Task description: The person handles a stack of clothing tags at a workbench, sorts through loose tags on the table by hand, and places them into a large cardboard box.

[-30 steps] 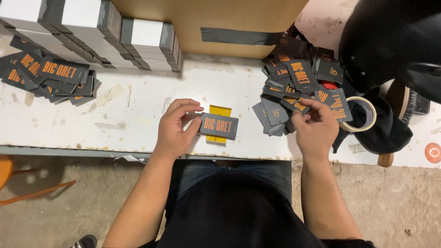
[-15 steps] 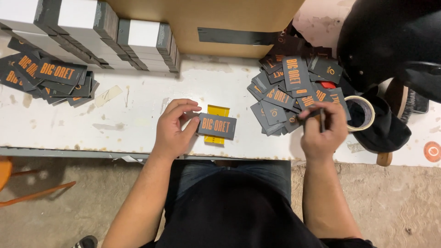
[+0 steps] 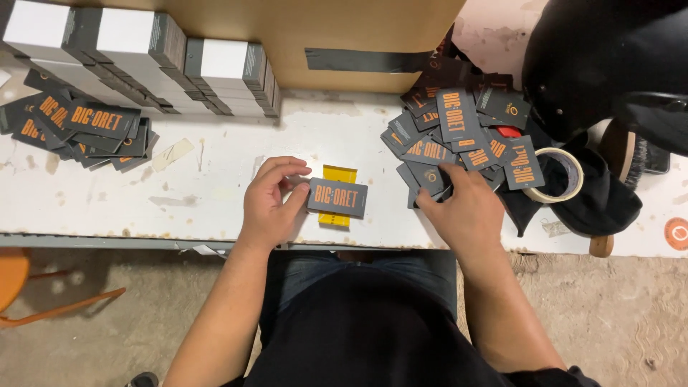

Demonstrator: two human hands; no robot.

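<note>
Your left hand point(image 3: 269, 201) pinches the grey card point(image 3: 337, 198) flat over the yellow strip point(image 3: 338, 174), steadying it; your right hand point(image 3: 464, 208) presses, fingers spread, on the card pile point(image 3: 459, 136).

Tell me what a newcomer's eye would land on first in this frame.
Probably the dark grey card with orange lettering at the middle of the white table, steadied by the left hand over a yellow piece. Next, the loose heap of matching cards on the right, where the right hand reaches in, with a tape roll beside it.
</note>
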